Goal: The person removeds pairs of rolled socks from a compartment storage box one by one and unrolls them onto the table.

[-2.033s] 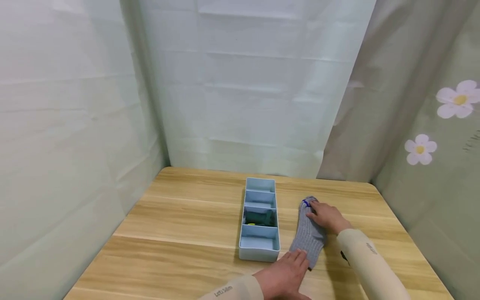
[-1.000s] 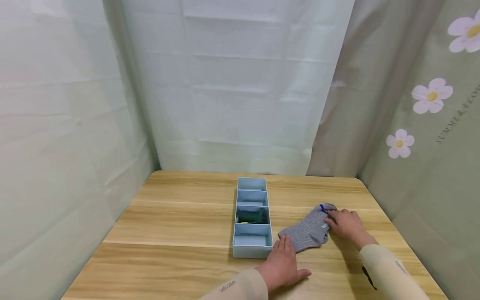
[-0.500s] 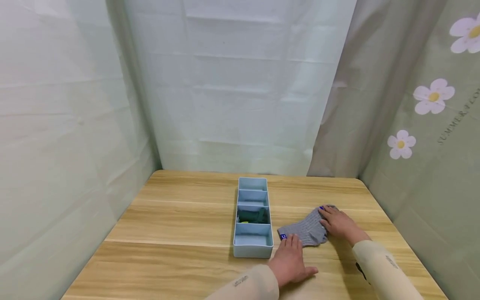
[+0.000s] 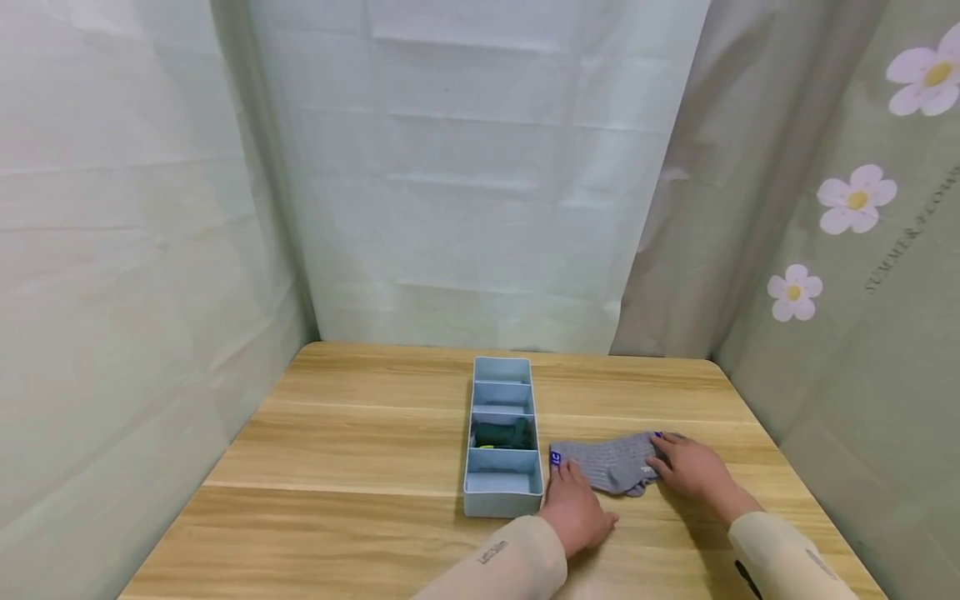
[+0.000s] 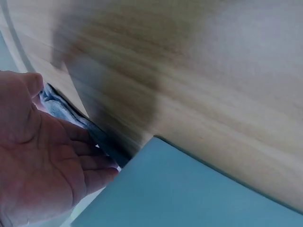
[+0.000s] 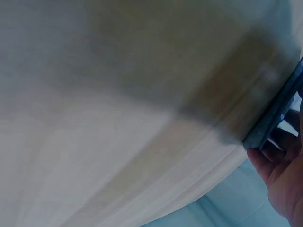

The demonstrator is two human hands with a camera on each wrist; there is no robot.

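Note:
A pair of grey ribbed socks (image 4: 611,462) with blue marks lies sideways on the wooden table, the cuff end toward the blue box and the toe end to the right. My left hand (image 4: 576,510) touches the cuff with its extended fingers, close beside the box corner. At the toe end, the fingers of my right hand (image 4: 693,471) rest on the fabric. From the left wrist, the sock edge (image 5: 66,111) shows under straight fingers. In the right wrist view the sock (image 6: 270,124) appears as a dark strip at the fingertips.
Left of the socks stands a light blue box (image 4: 502,504) with several compartments in a row. A dark green bundle (image 4: 498,434) with a bit of yellow sits in one of them. Pale curtains (image 4: 465,208) surround the table (image 4: 330,467) at the back and sides.
The socks have turned from pointing away to lying almost crosswise, cuff leftward beside the box. Both hands have moved with them, the right one outward and nearer to me.

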